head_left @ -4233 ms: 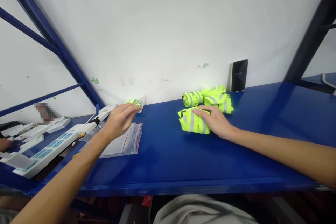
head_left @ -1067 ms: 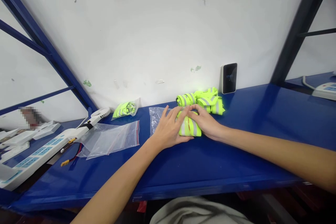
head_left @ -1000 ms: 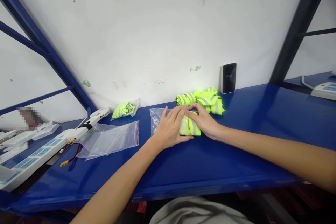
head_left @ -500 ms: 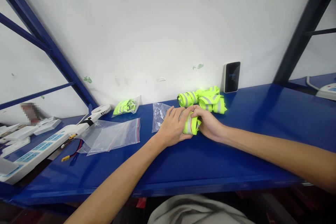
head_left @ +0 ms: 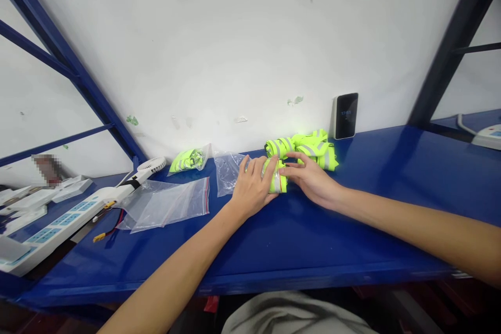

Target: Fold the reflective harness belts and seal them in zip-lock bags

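One left hand (head_left: 252,188) and one right hand (head_left: 313,180) flank one rolled hi-vis vest (head_left: 277,176). Left of it lie one clear zip bag (head_left: 229,173), a second clear zip bag (head_left: 168,204) and one bagged vest (head_left: 188,159); behind it, one heap of vests (head_left: 309,147).

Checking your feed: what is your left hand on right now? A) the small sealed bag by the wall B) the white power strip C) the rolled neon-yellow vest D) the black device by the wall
C: the left hand lies against the rolled neon-yellow reflective vest, with a clear plastic bag beside it.
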Demonstrator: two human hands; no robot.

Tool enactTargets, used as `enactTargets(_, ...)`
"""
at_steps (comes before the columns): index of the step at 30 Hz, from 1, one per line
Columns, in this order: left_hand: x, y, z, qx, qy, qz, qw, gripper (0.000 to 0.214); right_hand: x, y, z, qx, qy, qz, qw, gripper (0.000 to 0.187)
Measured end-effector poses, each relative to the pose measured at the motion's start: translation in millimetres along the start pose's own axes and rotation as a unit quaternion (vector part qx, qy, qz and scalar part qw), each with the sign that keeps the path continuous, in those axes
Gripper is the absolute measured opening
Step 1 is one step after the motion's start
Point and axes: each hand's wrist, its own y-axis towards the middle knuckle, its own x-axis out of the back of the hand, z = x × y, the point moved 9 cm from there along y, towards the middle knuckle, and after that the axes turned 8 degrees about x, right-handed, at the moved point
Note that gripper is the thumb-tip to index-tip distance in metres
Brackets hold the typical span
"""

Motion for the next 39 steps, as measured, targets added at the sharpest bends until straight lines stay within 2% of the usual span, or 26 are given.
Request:
enactTargets(3,3.2,-0.1,-1.8,0.008,-0.009,-0.011,1.0,0.089,-5.3,-0.7,-6.5,-0.041,0.044,0.013,0.998,0.048)
enactTargets(8,5.1,2.2,-1.5,0.033,-0.011,-0.003,0.999,0.091,-9.6,-2.4,-4.8,-0.042,0.069,0.02,0.997,0.032)
enactTargets(18,-2.1,2.6,-2.9,0.051,-0.014,0.025,0.998,0.093,-2.6,1.6,-3.9,-0.022,0.005,0.004,1.0,0.023)
enactTargets(21,-1.7,2.1,-3.4,0.039,-0.029,0.025,0.998,0.089,-6.2,2.2,-2.7,-0.02,-0.027,0.039,0.999,0.025)
enactTargets(24,-0.9,0.9,-4.9,0.013,-0.061,0.027,0.998,0.083,-9.3,1.5,-1.4,-0.004,-0.067,0.07,0.995,0.027)
enactTargets(28,6.8,0.8,-7.3,0.003,-0.062,-0.004,0.998,0.078,-9.9,0.4,-2.8,0.022,-0.054,0.068,0.996,0.032)
enactTargets(31,14.1,1.9,-17.5,-0.005,-0.051,-0.026,0.998,0.071,-15.5,-2.8,-4.7,0.042,-0.052,0.081,0.995,0.024)
enactTargets(35,20.9,0.9,-36.6,-0.045,-0.048,-0.046,0.997,0.058,-31.6,-11.5,3.0,0.109,-0.083,0.142,0.98,0.017)
enactTargets(39,28.9,-2.9,-42.3,-0.069,-0.067,-0.097,0.991,0.057,-40.3,-17.4,15.2,0.18,-0.156,0.173,0.956,0.015)
